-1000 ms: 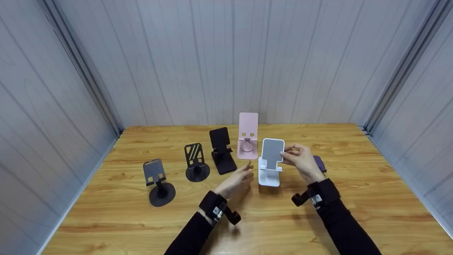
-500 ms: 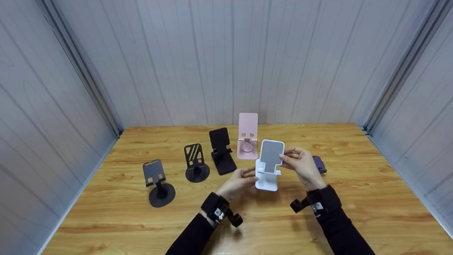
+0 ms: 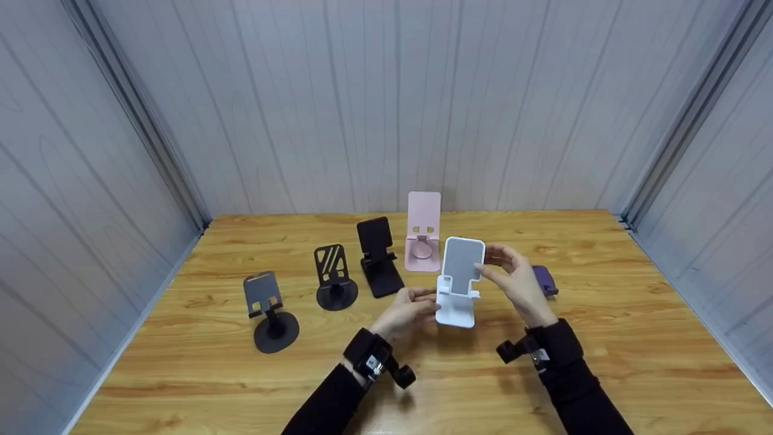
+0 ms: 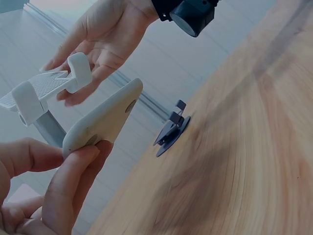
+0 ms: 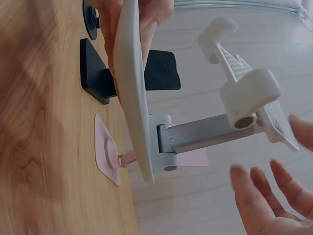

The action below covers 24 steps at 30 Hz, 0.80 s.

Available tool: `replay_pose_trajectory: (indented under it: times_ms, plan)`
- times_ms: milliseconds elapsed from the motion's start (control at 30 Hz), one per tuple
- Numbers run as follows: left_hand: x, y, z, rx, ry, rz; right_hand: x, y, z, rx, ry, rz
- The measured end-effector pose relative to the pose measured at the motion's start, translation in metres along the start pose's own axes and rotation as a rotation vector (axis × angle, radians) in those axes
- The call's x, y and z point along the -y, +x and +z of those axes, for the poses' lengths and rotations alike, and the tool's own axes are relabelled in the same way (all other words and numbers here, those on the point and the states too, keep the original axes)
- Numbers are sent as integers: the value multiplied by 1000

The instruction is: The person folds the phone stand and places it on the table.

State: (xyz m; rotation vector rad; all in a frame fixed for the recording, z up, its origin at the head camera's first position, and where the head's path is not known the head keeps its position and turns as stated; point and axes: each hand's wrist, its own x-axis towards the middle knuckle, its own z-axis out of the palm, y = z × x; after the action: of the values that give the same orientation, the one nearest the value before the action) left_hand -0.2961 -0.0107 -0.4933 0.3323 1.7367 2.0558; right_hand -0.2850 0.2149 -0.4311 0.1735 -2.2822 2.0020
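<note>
A white phone stand (image 3: 464, 258) with a grey pad is held up above the wooden table. My left hand (image 3: 403, 313) pinches the left edge of its base (image 4: 105, 120), thumb and fingers on opposite faces, as the left wrist view shows. At the stand's right side is my right hand (image 3: 520, 285), its thumb near the edge of the upper panel. In the right wrist view its fingers (image 5: 254, 196) are spread apart, with a gap between them and the panel. A grey hinged arm (image 5: 200, 133) joins base and panel.
Behind stand a pink phone stand (image 3: 424, 211) and a black one (image 3: 375, 235). Further left are a black slotted stand (image 3: 331, 266) and a dark grey one (image 3: 262, 290), both on round bases. A purple stand (image 3: 545, 281) lies beyond my right hand. Panelled walls enclose the table (image 3: 634, 338).
My left hand has reached right and taken hold of the white stand's base, which has shifted slightly left and toward me. My right hand's fingers have loosened from the panel.
</note>
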Motion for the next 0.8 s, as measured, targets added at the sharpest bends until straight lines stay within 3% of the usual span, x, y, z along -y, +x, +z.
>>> replay_pose_trajectory:
  times_ms: [267,600,800]
  plan:
    - [1,0,1,27,-8,-3,-4,-1,2,102,51,47]
    - [0,-1,5,37,-14,-13,-6,0,2,58,77,-3]
    - [2,-1,4,24,19,-16,-8,0,1,66,21,-43]
